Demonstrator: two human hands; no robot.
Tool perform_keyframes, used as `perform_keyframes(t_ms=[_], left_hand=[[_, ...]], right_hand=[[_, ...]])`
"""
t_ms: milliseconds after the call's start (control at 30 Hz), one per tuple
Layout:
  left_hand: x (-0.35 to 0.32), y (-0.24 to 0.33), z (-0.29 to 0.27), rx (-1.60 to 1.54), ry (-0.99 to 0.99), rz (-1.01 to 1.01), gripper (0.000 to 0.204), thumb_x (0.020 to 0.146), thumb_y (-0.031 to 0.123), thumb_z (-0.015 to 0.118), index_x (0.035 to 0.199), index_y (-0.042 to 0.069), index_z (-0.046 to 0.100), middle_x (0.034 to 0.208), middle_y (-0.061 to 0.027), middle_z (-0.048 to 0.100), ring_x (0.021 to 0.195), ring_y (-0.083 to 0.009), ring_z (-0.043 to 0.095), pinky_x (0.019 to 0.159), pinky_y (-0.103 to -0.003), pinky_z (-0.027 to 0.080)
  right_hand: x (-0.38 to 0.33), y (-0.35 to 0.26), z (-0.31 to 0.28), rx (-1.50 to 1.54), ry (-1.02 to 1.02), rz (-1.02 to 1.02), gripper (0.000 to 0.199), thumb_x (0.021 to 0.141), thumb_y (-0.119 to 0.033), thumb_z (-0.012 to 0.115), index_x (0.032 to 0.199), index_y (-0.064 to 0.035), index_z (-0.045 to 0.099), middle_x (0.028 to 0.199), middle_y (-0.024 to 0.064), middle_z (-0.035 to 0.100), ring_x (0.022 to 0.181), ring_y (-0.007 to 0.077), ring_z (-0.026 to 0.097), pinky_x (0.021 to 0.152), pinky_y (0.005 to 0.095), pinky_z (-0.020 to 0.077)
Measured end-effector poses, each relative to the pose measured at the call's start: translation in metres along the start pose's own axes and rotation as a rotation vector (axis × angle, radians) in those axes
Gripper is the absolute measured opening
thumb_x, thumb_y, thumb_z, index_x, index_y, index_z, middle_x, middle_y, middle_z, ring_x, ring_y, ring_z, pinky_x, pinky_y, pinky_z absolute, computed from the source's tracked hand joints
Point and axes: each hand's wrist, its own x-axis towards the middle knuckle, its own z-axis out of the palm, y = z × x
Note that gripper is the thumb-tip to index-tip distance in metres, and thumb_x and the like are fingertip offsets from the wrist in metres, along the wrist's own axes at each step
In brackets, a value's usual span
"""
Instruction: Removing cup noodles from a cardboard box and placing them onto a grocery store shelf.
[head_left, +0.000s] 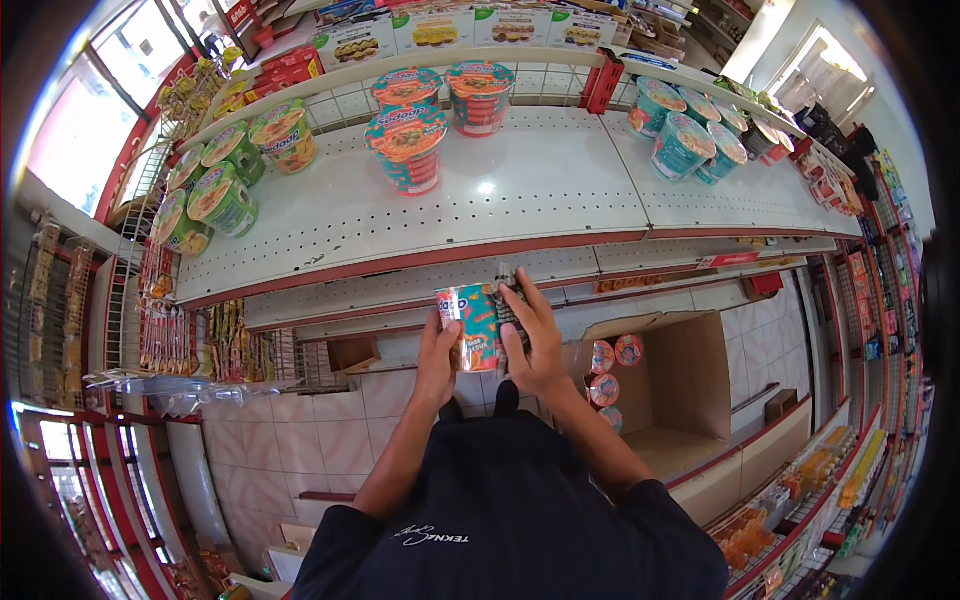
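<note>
A teal and orange instant noodle cup (478,325) lies tilted in front of my chest, below the front edge of the shelf. My left hand (436,352) is closed around its left side, thumb along the wall. In my right hand (538,345) is a slim, dark, patterned thing (508,312), pressed close to the cup's right side; the fingers cover much of it, and its kind cannot be made out. Above, on the white shelf (540,165), stands a group of orange-lidded noodle cups (408,145).
Green noodle cups (222,198) stand at the shelf's left, pale blue ones (684,146) at its right. An open cardboard box (680,385) with several cups is at my right. Packets hang on a wire rack (225,340) at left. Stocked shelving (800,490) lines the right.
</note>
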Motion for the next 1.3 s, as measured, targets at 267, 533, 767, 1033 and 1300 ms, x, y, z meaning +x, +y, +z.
perform_keyframes(t_ms=[267,533,767,1033,1300], left_hand=[[-0.001,0.005,-0.005,-0.020,0.089,0.015,0.046,0.107,0.036,0.048,0.143,0.008,0.044,0.130,-0.0087,0.061,0.115,-0.0198,0.064,0.095,-0.037,0.055],[-0.006,-0.007,-0.030,-0.218,0.055,-0.019,0.050,0.106,0.044,0.045,0.140,0.007,0.048,0.130,-0.0074,0.064,0.117,-0.0212,0.064,0.103,-0.041,0.050],[-0.004,-0.034,-0.039,-0.153,0.087,-0.014,0.044,0.106,0.036,0.050,0.139,0.007,0.050,0.130,-0.0072,0.064,0.117,-0.0189,0.064,0.103,-0.039,0.050],[-0.004,-0.040,-0.024,-0.145,0.037,-0.213,0.050,0.106,0.042,0.049,0.144,0.010,0.046,0.134,-0.0070,0.062,0.122,-0.0211,0.061,0.104,-0.042,0.050],[-0.009,-0.039,-0.015,-0.106,0.014,-0.107,0.052,0.105,0.038,0.053,0.146,0.009,0.042,0.139,-0.0075,0.058,0.127,-0.0213,0.058,0.108,-0.042,0.047]], right_hand=[[-0.022,-0.008,0.011,-0.035,-0.191,-0.037,0.049,0.093,-0.009,0.060,0.142,-0.0050,0.057,0.152,0.0204,0.047,0.140,0.0441,0.044,0.114,0.0486,0.0364],[-0.006,0.046,-0.036,-0.465,-0.133,0.148,0.024,0.093,-0.023,0.067,0.108,-0.0034,0.065,0.094,0.0181,0.070,0.087,0.0408,0.066,0.078,0.0460,0.0515],[0.008,0.041,-0.040,-0.121,0.231,0.484,0.030,0.098,-0.026,0.066,0.109,-0.0002,0.055,0.086,0.0181,0.065,0.081,0.0314,0.064,0.072,0.0384,0.0488],[-0.021,0.054,0.008,0.305,0.386,0.504,0.024,0.098,-0.021,0.070,0.096,-0.0063,0.051,0.088,0.0022,0.056,0.075,0.0112,0.051,0.072,0.0228,0.0442],[-0.044,0.080,-0.001,0.747,0.295,0.888,0.031,0.103,-0.027,0.061,0.109,0.0014,0.071,0.103,0.0121,0.071,0.096,0.0158,0.065,0.086,0.0293,0.0505]])
